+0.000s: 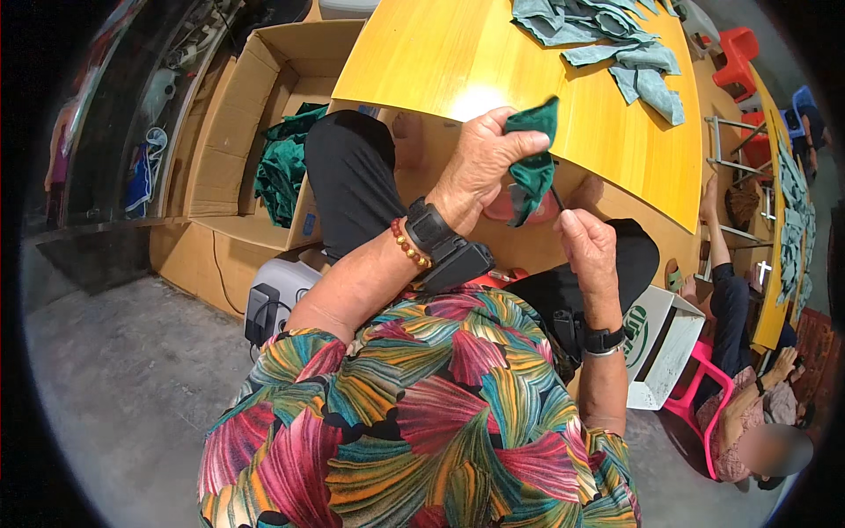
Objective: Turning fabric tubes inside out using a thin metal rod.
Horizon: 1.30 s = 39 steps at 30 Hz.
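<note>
Leaf-patterned shirt (422,422) fills the bottom of my view, and both forearms rise out of it toward the table (493,62). Left hand (480,167) is up and a little farther out, fingers curled shut around a small green cloth (534,163); the thumb presses the cloth's upper corner against the forefinger. From that pinch the cloth hangs down, its long axis near upright, and its lower end comes close to the right hand (588,251). That hand sits lower and to the right, fingers closed on a thin dark tool (557,195) whose tip slants up toward the cloth's lower right edge; I cannot tell whether tip and cloth touch. So the cloth lies up and left of the right fingers, just beside them, and the left hand alone carries it. A bead bracelet (410,245) and a black wrist unit (444,246) sit on the left wrist, a watch (605,339) on the right. Black trousers (352,176) show beneath the hands. On the far side of the yellow table lies a heap of grey-green cloths (607,44). At left, an open carton (255,97) holds more green cloth (283,163). At right, another person (748,387) sits on a pink chair (700,396) beside a white box (660,343).
</note>
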Each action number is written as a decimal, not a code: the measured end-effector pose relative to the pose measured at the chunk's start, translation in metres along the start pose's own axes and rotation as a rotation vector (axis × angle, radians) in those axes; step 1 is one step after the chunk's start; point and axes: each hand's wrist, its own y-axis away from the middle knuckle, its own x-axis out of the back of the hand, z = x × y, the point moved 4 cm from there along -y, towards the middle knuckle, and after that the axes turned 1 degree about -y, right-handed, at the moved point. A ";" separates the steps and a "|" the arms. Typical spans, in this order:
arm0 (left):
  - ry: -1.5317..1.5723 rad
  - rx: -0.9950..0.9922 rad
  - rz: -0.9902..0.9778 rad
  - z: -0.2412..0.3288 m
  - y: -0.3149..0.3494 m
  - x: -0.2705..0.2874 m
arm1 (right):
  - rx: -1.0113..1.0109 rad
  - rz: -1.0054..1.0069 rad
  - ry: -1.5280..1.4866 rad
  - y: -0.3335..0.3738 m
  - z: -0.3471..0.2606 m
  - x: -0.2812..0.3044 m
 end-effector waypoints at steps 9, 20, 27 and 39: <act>-0.010 0.086 -0.078 0.009 0.004 -0.007 | -0.008 -0.020 0.011 -0.004 -0.004 0.006; -0.084 0.112 -0.050 0.011 0.008 -0.012 | -0.151 -0.064 -0.187 -0.003 -0.001 -0.011; -0.503 -0.100 -0.002 0.031 0.006 0.006 | -0.105 -0.071 -0.149 -0.001 -0.006 -0.008; -0.339 0.023 -0.006 0.020 0.013 0.000 | -0.202 -0.054 -0.276 0.002 0.001 -0.018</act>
